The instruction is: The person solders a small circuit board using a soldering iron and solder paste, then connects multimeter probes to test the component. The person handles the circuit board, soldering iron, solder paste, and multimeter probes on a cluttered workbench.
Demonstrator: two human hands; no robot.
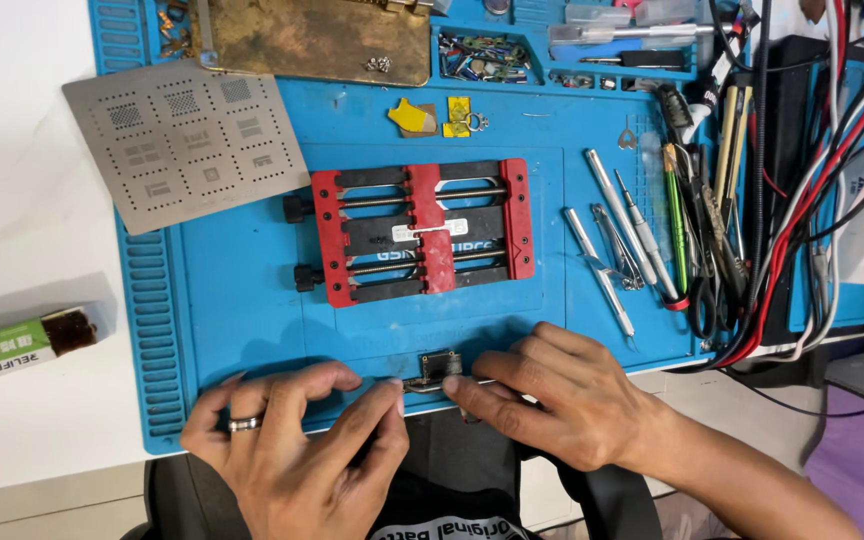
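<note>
A small dark electronic part with a short flex strip lies at the front edge of the blue work mat. My left hand, with a ring on one finger, pinches the strip's left side between thumb and fingertips. Pressing on the strip from the right are the fingertips of my right hand, just below the part. Both hands rest on the mat's front edge.
A red and black clamp fixture stands mid-mat. Tweezers and screwdrivers lie to the right beside a tangle of cables. A grey metal stencil overlaps the mat's left corner. A brown plate sits at the back.
</note>
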